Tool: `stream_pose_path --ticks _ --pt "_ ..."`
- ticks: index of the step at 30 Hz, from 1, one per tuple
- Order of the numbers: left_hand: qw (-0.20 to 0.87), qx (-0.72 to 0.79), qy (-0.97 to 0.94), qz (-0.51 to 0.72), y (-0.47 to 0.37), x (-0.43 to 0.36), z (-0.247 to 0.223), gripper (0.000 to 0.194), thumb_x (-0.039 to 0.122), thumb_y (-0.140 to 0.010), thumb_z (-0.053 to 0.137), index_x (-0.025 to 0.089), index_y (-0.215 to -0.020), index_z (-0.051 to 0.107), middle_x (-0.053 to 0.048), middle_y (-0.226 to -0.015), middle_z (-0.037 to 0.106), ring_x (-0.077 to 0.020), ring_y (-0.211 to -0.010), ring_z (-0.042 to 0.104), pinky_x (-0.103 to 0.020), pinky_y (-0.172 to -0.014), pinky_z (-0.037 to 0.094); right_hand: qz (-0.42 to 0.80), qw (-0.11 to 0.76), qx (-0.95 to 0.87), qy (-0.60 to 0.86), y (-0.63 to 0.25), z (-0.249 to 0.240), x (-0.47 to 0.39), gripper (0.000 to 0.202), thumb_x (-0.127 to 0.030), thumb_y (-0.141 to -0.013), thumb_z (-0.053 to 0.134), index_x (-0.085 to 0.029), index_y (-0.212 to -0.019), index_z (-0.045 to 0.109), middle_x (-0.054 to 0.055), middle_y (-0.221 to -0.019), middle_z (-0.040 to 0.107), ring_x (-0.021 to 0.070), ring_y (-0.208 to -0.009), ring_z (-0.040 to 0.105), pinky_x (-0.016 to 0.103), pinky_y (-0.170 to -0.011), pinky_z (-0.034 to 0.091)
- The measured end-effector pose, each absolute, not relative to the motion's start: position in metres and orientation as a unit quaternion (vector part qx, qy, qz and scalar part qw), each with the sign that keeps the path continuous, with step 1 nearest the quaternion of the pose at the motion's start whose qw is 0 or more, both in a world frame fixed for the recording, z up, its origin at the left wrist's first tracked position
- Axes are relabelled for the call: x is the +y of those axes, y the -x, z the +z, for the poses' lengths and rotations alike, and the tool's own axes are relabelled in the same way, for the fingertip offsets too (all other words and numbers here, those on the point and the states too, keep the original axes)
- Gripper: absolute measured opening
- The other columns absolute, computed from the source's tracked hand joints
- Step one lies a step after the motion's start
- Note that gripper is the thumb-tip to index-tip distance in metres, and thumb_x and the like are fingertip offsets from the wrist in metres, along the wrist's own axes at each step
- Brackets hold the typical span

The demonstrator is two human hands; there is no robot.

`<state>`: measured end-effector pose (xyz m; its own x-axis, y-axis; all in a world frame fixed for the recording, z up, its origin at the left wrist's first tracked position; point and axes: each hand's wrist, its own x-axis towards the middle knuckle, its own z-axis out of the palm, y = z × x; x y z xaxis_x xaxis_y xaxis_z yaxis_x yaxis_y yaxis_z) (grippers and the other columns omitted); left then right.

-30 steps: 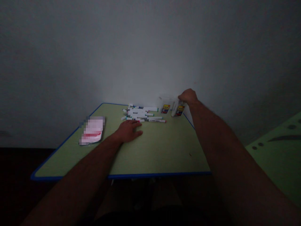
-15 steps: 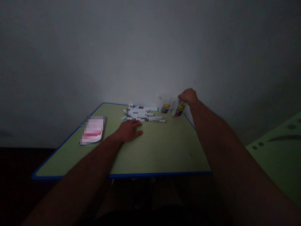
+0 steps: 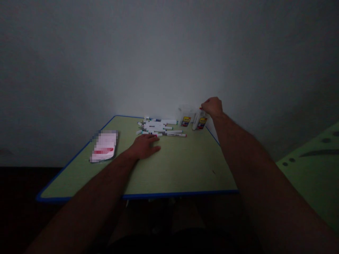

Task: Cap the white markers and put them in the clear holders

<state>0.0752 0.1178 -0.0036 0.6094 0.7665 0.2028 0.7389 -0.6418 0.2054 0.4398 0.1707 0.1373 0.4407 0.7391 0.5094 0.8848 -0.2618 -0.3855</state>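
Observation:
My right hand (image 3: 212, 106) is closed in a pinch at the mouth of a clear plastic container (image 3: 202, 123) with a yellow, red and dark label. A marker (image 3: 200, 108) is in its fingertips, with a small red and yellow end showing. Some white marker barrel shows through the container's left side. Just left of it stands a second clear container (image 3: 186, 113) with a similar label. My left hand (image 3: 144, 146) rests open on the table, fingers spread, beside a loose pile of white markers (image 3: 156, 126) with coloured ends. Its fingertips reach the nearest markers.
The pale green table (image 3: 180, 169) has a blue edge and stands against a grey wall (image 3: 164, 63). On its left side lies a flat pinkish package (image 3: 105, 144), partly blurred out. Another green surface (image 3: 315, 176) with dark markings is at the right.
My right hand has risen slightly at the right container, and the red and yellow end now shows at its fingertips. My left hand stays by the markers.

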Motion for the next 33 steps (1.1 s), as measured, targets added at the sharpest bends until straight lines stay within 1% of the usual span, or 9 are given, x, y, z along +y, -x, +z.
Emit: stream_pose_path --ticks 4,9,12,17,19,22,24,30,33 --pt "0.05 0.414 -0.897 0.147 -0.075 0.119 -0.004 0.061 0.056 -0.092 0.052 0.019 -0.139 0.063 -0.014 -0.15 0.055 -0.0327 -0.138 0.051 -0.048 -0.117 0.036 -0.114 0.377 -0.487 0.78 -0.421 0.137 0.153 0.02 -0.013 -0.08 0.065 -0.009 -0.096 0.076 0.017 -0.1 0.074 0.0295 -0.1 0.069 0.044 -0.092 0.055" --pt "0.059 0.408 -0.896 0.165 -0.075 0.121 -0.004 0.058 0.053 -0.091 0.053 0.016 -0.133 0.067 -0.014 -0.144 0.061 -0.0303 -0.134 0.055 -0.044 -0.115 0.039 -0.116 0.433 -0.483 0.752 -0.403 0.12 0.134 0.015 -0.017 -0.081 0.062 -0.013 -0.087 0.075 0.012 -0.089 0.075 0.0261 -0.089 0.07 0.04 -0.087 0.055" --pt "0.07 0.401 -0.897 0.174 -0.074 0.123 -0.004 0.052 0.051 -0.09 0.054 0.018 -0.129 0.069 -0.013 -0.139 0.065 -0.0275 -0.129 0.058 -0.042 -0.111 0.042 -0.091 0.46 -0.491 0.735 -0.392 0.1 0.127 0.013 -0.022 -0.081 0.063 -0.015 -0.08 0.075 0.009 -0.084 0.075 0.0238 -0.084 0.07 0.036 -0.083 0.054" --pt "0.091 0.423 -0.882 0.186 -0.069 0.122 0.002 0.047 0.047 -0.089 0.057 0.017 -0.122 0.073 -0.014 -0.129 0.071 -0.028 -0.12 0.064 -0.041 -0.106 0.046 -0.01 0.474 -0.49 0.732 -0.367 0.058 0.121 0.025 -0.035 -0.086 0.063 -0.017 -0.071 0.074 0.007 -0.072 0.073 0.022 -0.074 0.07 0.032 -0.075 0.052" --pt "0.097 0.445 -0.87 0.187 -0.067 0.119 0.007 0.046 0.045 -0.088 0.057 0.015 -0.119 0.074 -0.014 -0.123 0.074 -0.0282 -0.114 0.067 -0.04 -0.102 0.048 0.022 0.472 -0.498 0.727 -0.358 0.043 0.119 0.029 -0.035 -0.088 0.06 -0.016 -0.071 0.074 0.007 -0.07 0.073 0.021 -0.071 0.069 0.031 -0.073 0.051" --pt "0.101 0.479 -0.85 0.193 -0.064 0.115 0.013 0.041 0.043 -0.088 0.058 0.015 -0.112 0.077 -0.013 -0.111 0.077 -0.0274 -0.102 0.07 -0.039 -0.091 0.052 0.05 0.466 -0.531 0.706 -0.35 0.028 0.116 0.026 -0.033 -0.089 0.06 -0.016 -0.079 0.076 0.007 -0.076 0.075 0.0201 -0.072 0.069 0.03 -0.073 0.051" --pt "0.11 0.497 -0.837 0.202 -0.062 0.114 0.016 0.038 0.042 -0.087 0.059 0.016 -0.109 0.078 -0.012 -0.106 0.078 -0.0256 -0.095 0.071 -0.037 -0.085 0.052 0.029 0.452 -0.564 0.69 -0.351 0.023 0.115 0.021 -0.028 -0.088 0.061 -0.016 -0.084 0.077 0.007 -0.082 0.076 0.0205 -0.077 0.07 0.031 -0.078 0.051" --pt "0.099 0.554 -0.796 0.223 -0.061 0.113 0.02 0.032 0.036 -0.086 0.06 0.018 -0.104 0.079 -0.013 -0.108 0.078 -0.0275 -0.098 0.07 -0.039 -0.088 0.051 -0.006 0.447 -0.585 0.677 -0.364 0.02 0.11 0.028 -0.013 -0.084 0.054 -0.017 -0.095 0.079 0.008 -0.096 0.078 0.0225 -0.091 0.071 0.035 -0.088 0.051" --pt "0.102 0.563 -0.79 0.222 -0.061 0.113 0.02 0.032 0.036 -0.085 0.061 0.017 -0.104 0.079 -0.012 -0.106 0.078 -0.0272 -0.096 0.07 -0.039 -0.088 0.052 -0.008 0.432 -0.59 0.682 -0.364 0.021 0.109 0.032 -0.01 -0.084 0.051 -0.015 -0.099 0.079 0.01 -0.101 0.078 0.0234 -0.095 0.071 0.036 -0.09 0.051"
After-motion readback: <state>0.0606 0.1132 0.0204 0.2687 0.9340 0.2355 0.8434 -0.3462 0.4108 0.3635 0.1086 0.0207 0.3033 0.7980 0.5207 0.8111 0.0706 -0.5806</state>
